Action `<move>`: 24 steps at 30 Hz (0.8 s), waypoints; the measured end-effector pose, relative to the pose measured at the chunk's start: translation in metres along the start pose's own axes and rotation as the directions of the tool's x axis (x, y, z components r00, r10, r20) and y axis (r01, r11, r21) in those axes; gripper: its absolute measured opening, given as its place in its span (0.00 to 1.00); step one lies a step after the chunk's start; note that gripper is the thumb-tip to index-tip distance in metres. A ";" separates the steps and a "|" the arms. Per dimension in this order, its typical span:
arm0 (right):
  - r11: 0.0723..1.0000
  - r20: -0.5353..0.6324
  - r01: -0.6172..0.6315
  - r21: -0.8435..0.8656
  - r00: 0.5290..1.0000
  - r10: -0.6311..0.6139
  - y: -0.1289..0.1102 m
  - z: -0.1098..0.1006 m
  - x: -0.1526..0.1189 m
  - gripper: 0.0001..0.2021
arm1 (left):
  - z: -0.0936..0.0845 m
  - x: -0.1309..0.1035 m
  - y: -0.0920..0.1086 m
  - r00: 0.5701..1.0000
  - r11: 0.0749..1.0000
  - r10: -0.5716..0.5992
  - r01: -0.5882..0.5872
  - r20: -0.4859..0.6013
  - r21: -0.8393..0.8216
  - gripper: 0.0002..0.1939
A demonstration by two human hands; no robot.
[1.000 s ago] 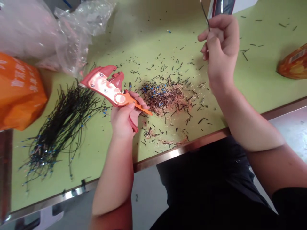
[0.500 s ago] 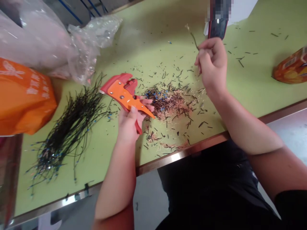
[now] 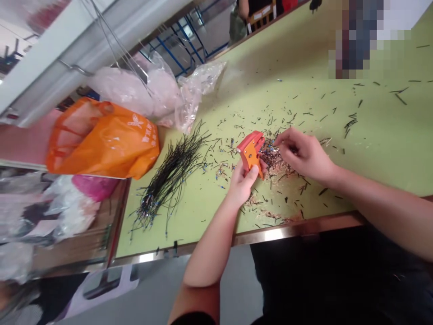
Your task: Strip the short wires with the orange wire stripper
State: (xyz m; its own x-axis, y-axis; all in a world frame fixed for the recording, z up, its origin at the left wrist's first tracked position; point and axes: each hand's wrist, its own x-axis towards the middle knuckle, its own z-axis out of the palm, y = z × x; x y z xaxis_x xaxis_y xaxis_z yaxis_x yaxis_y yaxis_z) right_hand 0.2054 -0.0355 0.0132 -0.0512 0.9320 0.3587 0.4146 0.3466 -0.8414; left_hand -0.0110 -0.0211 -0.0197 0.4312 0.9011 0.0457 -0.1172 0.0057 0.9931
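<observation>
My left hand point(image 3: 244, 180) is wrapped round the handles of an orange and red wire stripper point(image 3: 252, 152), its jaws pointing up and to the right. Just right of the jaws, my right hand point(image 3: 302, 151) has its thumb and fingers pinched together on a thin dark wire, most of which is hidden or blurred. Beneath both hands spreads a pile of copper strands and black offcuts point(image 3: 279, 163), with some blue bits among them. Further left on the green table point(image 3: 203, 234) lies a long bundle of black wires point(image 3: 172, 169), blue tips mostly towards its lower end.
An orange bag point(image 3: 111, 140) stands at the table's left edge, with clear plastic bags point(image 3: 162, 90) behind it. Black offcuts point(image 3: 352, 122) are scattered to the right. A pale metal beam point(image 3: 67, 54) crosses the upper left. Part of another person shows beyond the far edge.
My right hand has come down and in from the upper right to beside the stripper's jaws. The stripper stays in my left hand, turned more upright. The view has swung left.
</observation>
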 end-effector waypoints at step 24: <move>0.917 0.174 0.083 0.390 0.971 -0.162 -0.014 0.014 -0.014 0.06 | -0.004 -0.001 -0.009 0.997 0.997 0.079 -0.079 -0.006 -0.021 0.31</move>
State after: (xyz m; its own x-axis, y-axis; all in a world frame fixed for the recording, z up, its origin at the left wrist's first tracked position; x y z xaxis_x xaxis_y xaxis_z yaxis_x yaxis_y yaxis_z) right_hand 0.1874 -0.0518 0.0142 -0.2746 0.8677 0.4145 0.0221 0.4366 -0.8994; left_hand -0.0138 -0.0208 -0.0295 0.4155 0.9012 0.1236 -0.1699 -0.0566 0.9838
